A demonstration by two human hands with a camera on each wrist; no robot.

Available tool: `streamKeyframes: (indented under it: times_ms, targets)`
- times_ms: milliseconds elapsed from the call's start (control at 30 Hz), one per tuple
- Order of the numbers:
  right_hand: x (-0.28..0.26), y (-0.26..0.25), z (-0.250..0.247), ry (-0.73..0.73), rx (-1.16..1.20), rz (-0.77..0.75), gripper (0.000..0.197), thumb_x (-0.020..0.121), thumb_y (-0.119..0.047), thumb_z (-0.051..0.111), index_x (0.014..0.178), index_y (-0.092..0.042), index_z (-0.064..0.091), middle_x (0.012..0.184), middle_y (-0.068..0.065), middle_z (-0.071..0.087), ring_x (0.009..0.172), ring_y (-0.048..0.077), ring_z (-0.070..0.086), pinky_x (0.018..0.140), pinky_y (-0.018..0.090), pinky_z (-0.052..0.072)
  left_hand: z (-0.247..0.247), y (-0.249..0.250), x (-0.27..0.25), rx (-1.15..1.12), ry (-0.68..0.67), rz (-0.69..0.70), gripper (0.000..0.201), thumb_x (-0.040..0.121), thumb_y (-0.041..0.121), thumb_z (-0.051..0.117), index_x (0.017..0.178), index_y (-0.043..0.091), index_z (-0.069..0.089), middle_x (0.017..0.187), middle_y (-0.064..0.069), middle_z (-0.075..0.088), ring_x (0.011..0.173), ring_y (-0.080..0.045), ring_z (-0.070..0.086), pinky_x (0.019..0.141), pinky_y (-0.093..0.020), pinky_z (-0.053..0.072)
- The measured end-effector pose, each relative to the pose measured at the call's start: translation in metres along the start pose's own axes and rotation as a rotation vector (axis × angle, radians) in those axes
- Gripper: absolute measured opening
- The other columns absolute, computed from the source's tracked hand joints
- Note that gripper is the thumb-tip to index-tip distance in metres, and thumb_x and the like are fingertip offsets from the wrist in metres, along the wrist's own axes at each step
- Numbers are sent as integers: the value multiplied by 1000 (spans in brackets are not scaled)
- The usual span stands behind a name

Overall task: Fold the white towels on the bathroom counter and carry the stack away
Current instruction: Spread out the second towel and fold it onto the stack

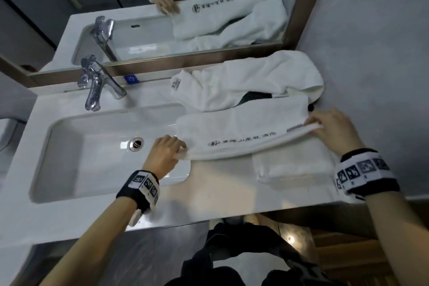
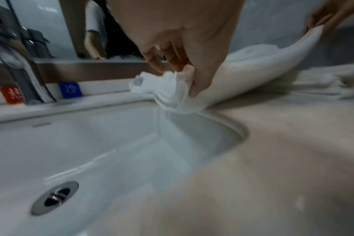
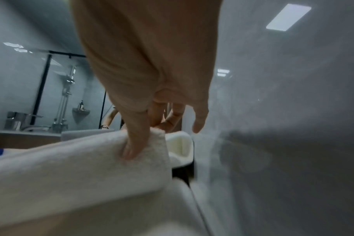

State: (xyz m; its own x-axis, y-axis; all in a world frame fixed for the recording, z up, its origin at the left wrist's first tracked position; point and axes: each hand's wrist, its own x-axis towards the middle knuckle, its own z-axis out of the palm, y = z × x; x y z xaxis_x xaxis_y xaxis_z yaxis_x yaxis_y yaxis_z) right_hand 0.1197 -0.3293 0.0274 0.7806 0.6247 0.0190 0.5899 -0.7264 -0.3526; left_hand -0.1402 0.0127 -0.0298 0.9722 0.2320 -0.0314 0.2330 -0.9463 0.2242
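A long white towel with a printed logo (image 1: 241,132) stretches across the counter, folded lengthwise. My left hand (image 1: 167,151) pinches its left end (image 2: 172,92) over the sink's right edge. My right hand (image 1: 329,125) pinches the right end (image 3: 119,159) near the wall, thumb on top. Under the towel's right part lies a folded white towel (image 1: 292,167). A crumpled white towel (image 1: 250,81) lies behind, against the mirror's frame, over something dark.
The sink (image 1: 69,137) with its drain (image 1: 136,143) takes up the counter's left half. A chrome faucet (image 1: 97,83) stands behind it. The mirror (image 1: 162,7) runs along the back, and a grey wall (image 1: 371,53) bounds the right side.
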Motion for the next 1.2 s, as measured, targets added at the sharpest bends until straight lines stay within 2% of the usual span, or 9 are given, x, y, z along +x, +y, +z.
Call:
streamKeyframes:
  times_ms: [167,367,467,567,700,833,967,1100,1200]
  targets:
    - [-36,15,36,4,-11,228,36,72,7,57,79,-27,64,84,10,55,81,32,55,72,39,51,26,6,-18,35,-118,119,50,38,-11,72,80,11,56,78,-1,61,73,-27,58,72,-25,32]
    - [-52,15,58,-53,17,182,46,68,22,41,81,-18,60,99,4,57,97,27,51,84,39,45,21,11,-12,15,-358,96,38,64,2,51,99,16,55,100,4,59,99,-22,51,89,-30,31]
    - [-45,18,54,90,173,316,29,82,6,46,99,-10,63,110,13,56,104,32,54,94,45,45,11,21,7,-92,-148,94,40,67,-5,49,101,10,63,98,-3,66,99,-28,57,87,-35,38]
    - [-29,13,47,68,369,521,34,93,-23,51,122,-5,52,123,17,56,112,34,55,98,41,43,12,47,37,-216,38,70,44,85,-1,52,129,3,51,129,-15,56,122,-33,50,101,-40,41]
    - [-5,11,40,-34,436,624,52,93,-39,50,131,-3,47,132,15,55,120,30,52,96,33,39,27,86,84,-198,-164,-19,70,98,33,41,149,3,4,159,-11,3,148,-24,3,121,-35,8]
    - [22,12,37,-17,479,569,46,89,-39,55,114,0,60,119,18,62,108,30,59,92,36,46,49,104,105,-190,-292,-46,74,95,55,27,150,20,-8,159,2,-16,146,-22,-18,119,-50,-2]
    - [43,4,30,-32,475,512,47,88,-50,50,59,-14,42,58,3,45,64,23,47,55,32,33,73,107,108,-74,-415,-48,83,87,68,27,146,30,-18,156,7,-24,142,-28,-28,111,-60,-12]
    - [64,-2,28,-142,751,611,49,88,-50,55,99,-4,65,101,9,66,92,24,62,84,36,51,86,104,109,-48,-410,-37,87,83,74,24,145,32,-22,156,9,-26,140,-28,-31,109,-61,-16]
    - [75,-5,28,-160,878,561,33,92,-21,58,118,0,59,119,16,63,91,19,61,64,20,52,89,103,108,-41,-375,-41,87,82,75,21,144,33,-22,156,9,-25,141,-27,-31,108,-60,-18]
